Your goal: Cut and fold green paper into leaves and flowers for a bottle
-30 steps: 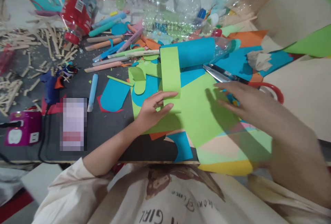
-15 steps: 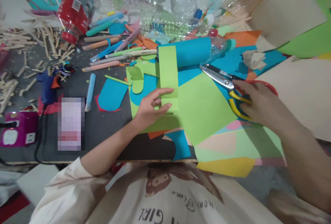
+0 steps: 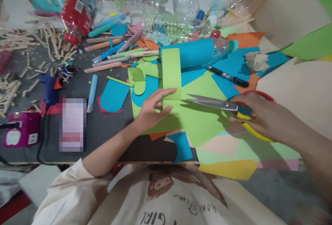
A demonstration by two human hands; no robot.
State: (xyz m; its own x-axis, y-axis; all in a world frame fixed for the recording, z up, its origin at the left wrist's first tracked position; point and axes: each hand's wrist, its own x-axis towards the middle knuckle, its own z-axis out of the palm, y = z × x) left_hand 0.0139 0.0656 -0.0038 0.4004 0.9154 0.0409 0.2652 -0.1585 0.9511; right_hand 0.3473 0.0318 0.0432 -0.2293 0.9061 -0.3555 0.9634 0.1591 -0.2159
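Note:
My left hand is at a light green paper strip, its index finger across the strip and its thumb on the lower part, below a crease. The strip's top end overlaps a bottle wrapped in blue paper. In my right hand are scissors with red and yellow handles. Their blades are slightly parted, and the tips point left, close to the strip's right edge near the crease. Beneath the blades lies a green paper sheet. A black marker rests just beyond the scissors.
Markers, a blue paper piece and a blue glue gun lie to the left. A phone and a purple box sit nearer the front edge. Clear plastic bottles fill the back; wooden sticks are scattered at far left.
The scissors have come off the paper beside the marker and swung toward the strip, their blades now parted. The marker is now fully exposed. My left hand stays at the strip.

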